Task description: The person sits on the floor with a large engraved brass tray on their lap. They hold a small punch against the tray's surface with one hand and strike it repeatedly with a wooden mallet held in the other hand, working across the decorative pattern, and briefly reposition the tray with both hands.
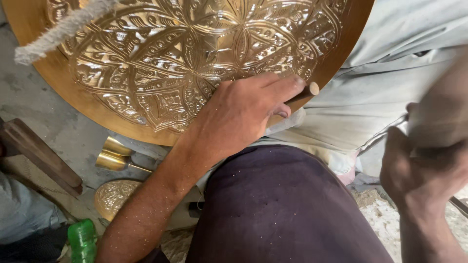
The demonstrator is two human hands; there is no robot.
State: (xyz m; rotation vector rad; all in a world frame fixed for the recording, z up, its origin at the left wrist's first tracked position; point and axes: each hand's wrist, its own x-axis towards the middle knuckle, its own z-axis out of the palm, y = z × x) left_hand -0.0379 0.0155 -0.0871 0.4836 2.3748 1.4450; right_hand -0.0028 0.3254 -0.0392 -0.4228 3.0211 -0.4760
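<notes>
Grey concrete floor (58,126) lies under everything, dusty and worn. Nearest to the camera is the person's knee in dark purple cloth (278,209), speckled with small bright filings. Low on the left stands a green plastic bottle (82,239), and just above it a small embossed brass disc (113,197) lies on the floor beside two small brass cups (113,155). A dark wooden piece (39,156) lies at the left edge.

The right hand (424,170) is raised at the right side and blurred; it is closed around a handle, but what tool this is I cannot tell. The left hand (243,114) is closed around a thin punch (304,92), of which only the round end shows past the fingers. This hand rests on the lower rim of the big brass plate (161,63), which leans against the lap and fills the top of the view with its flower pattern. A frayed white rope (58,31) crosses the plate's upper left part.

To do this well, I think the punch must stand firmly on the line of the pattern, the holding hand braced on the metal, and each blow should fall straight on the punch's end, so that the tip does not slip and scratch the finished relief.
</notes>
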